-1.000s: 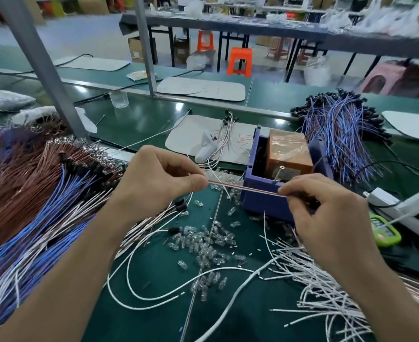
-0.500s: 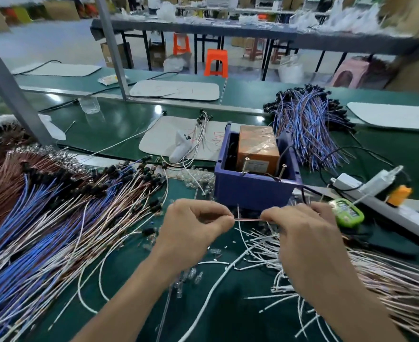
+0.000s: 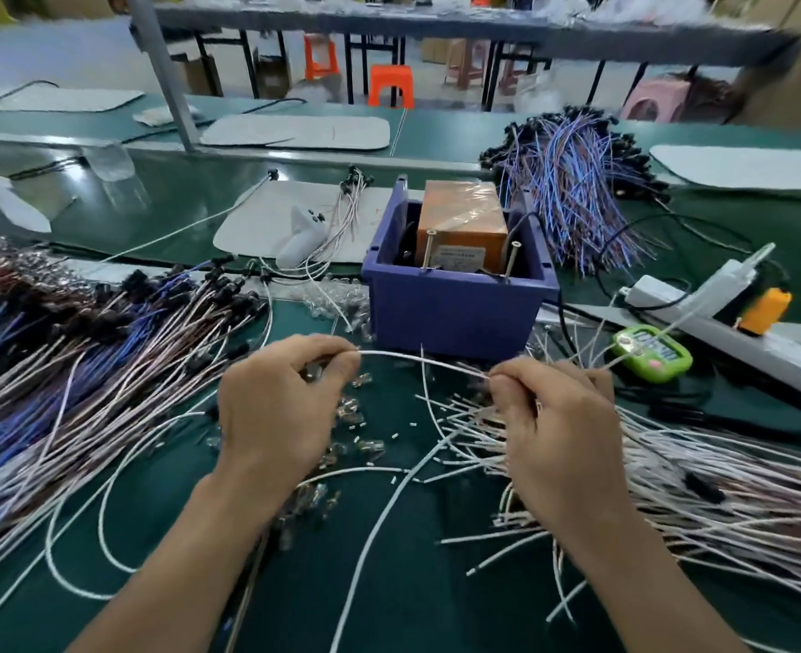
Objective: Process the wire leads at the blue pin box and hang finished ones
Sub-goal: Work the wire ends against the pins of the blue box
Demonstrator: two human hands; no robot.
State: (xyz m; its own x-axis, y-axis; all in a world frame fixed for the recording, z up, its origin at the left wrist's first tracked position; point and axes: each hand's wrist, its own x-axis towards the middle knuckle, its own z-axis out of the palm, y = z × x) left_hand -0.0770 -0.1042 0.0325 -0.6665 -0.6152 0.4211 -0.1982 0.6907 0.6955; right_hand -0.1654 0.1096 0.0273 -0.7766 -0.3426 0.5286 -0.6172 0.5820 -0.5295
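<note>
The blue pin box [image 3: 455,308] stands on the green bench, holding an orange block [image 3: 462,223] with two upright metal pins at its front. Just in front of the box, my left hand [image 3: 276,417] and my right hand [image 3: 563,431] each pinch an end of one thin pale wire lead [image 3: 417,358] that arches between them. My left fingers also seem to hold a small clear part, which is mostly hidden. A heap of loose white leads [image 3: 672,492] lies under and to the right of my right hand.
A large fan of blue, white and brown leads with black ends [image 3: 83,351] covers the left. Small clear parts [image 3: 361,440] are scattered between my hands. Another blue-brown bundle [image 3: 573,181] lies behind the box. A green counter [image 3: 653,353] and white power strip [image 3: 700,294] sit right.
My hands have dropped from the front rim of the box to the bench in front of it. The lead between them now looks white and arched rather than brown and straight.
</note>
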